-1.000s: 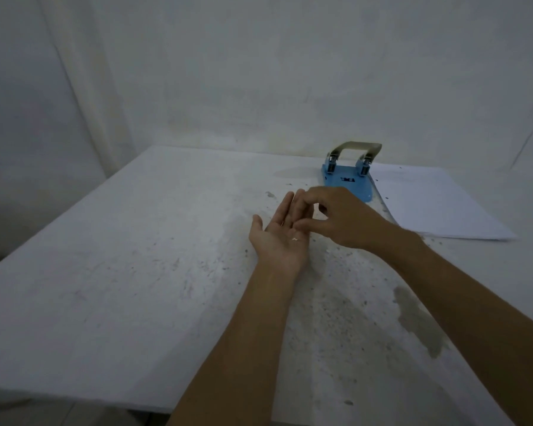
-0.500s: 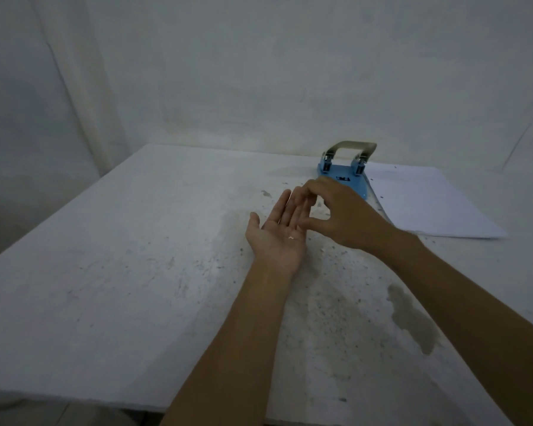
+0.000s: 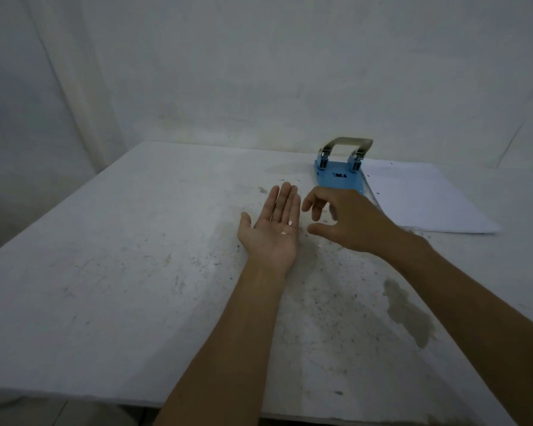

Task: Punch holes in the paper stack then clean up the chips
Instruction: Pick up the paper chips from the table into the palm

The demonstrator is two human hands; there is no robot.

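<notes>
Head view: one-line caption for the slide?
Left hand palm-up holding white paper chips; open right hand beside it, with blue hole punch and punched paper stack behind on the table.

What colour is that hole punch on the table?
The hole punch has a light blue base and a dull metal handle, seen in the head view.

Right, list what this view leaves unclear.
- Head view, near corner of the blue hole punch: hidden behind the right hand.
- Chips on the left hand: too small to count.
- Loose chips on the table: lost among specks.
- Paper stack thickness: unreadable.
</notes>
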